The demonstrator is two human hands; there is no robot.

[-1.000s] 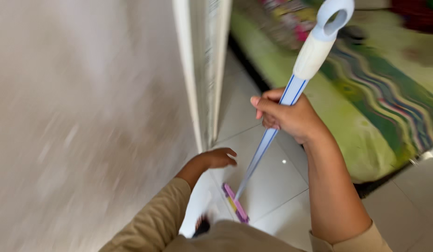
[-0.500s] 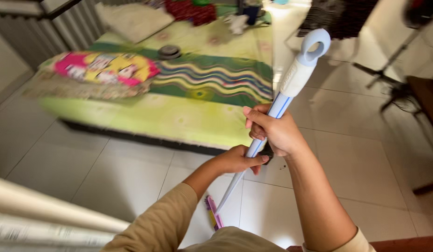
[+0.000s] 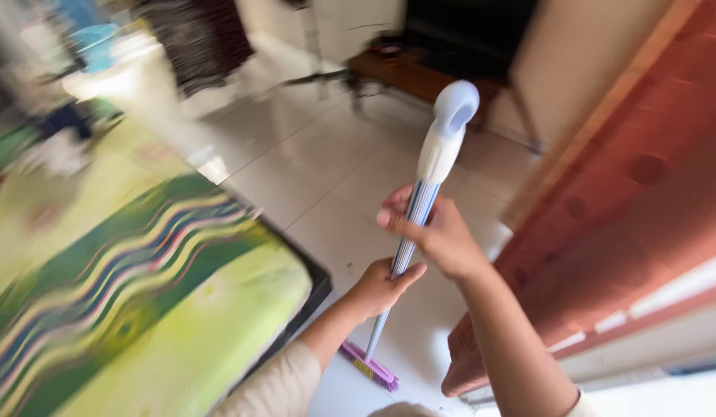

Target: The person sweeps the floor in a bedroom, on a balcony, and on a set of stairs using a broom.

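A green mattress (image 3: 126, 309) with wavy dark stripes fills the view from 7 to 9 o'clock, lying on the white tiled floor (image 3: 312, 170). A reddish-brown door (image 3: 628, 208) runs along 3 o'clock. A low wooden bench (image 3: 404, 73) stands at 12 o'clock, a blurred blue tub (image 3: 95, 42) at 11.

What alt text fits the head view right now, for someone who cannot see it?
Both hands grip an upright broom by its blue-striped handle, the right hand above the left hand, its purple head on the white tiled floor. A green patterned mattress lies to the left.
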